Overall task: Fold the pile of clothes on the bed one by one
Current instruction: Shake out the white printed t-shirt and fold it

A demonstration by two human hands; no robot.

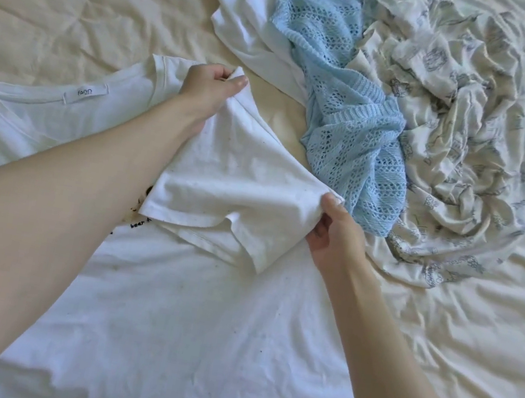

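Hands (pixel 210 86) pinching T-shirt (pixel 240 177) sleeve edge

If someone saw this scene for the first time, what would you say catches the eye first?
Two bare arms reach in: the left hand and right hand each pinch a corner of a sleeve folded over the white T-shirt spread in the foreground. Behind it, a pale blue knit top stands out in the crumpled pile.

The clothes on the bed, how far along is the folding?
Early. No finished folded garment is in view. In hand: the white T-shirt lies spread flat, and the left hand and right hand pinch its sleeve side, turning it inward. Left: the blue knit, the printed garment and another white piece, still heaped.
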